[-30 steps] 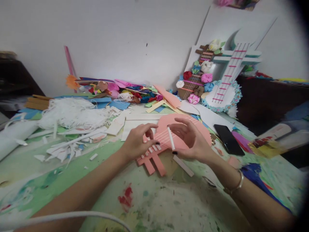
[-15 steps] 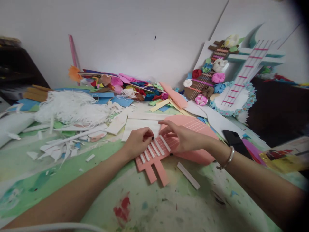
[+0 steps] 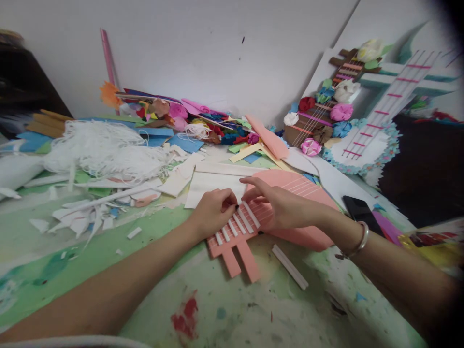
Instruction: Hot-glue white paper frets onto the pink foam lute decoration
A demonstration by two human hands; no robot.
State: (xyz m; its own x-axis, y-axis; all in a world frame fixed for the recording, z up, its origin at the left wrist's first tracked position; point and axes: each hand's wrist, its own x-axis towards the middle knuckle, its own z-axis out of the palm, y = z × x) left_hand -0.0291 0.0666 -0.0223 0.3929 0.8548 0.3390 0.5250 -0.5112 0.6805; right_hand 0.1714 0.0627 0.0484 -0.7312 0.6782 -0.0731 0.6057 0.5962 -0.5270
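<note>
A pink foam guitar (image 3: 300,193) lies flat on the paint-stained table, its neck crossed by several small white strips (image 3: 239,223). My left hand (image 3: 212,210) rests on the neck with fingers curled, fingertips pressing at the upper edge of the strips. My right hand (image 3: 281,205) lies over the neck where it meets the body, fingers stretched out flat and pressing down beside the farthest white strip. One loose white strip (image 3: 290,267) lies on the table to the right of the guitar's head.
A heap of white paper shreds (image 3: 105,154) and coloured foam scraps (image 3: 203,128) fills the back left. Decorated guitar models (image 3: 362,121) lean against the wall at right. A black phone (image 3: 358,209) lies beyond my right wrist. White sheets (image 3: 213,186) lie behind the pink guitar.
My right hand, which held a white strip above the neck, has laid it down onto the neck and now presses flat there. My left hand stayed on the neck.
</note>
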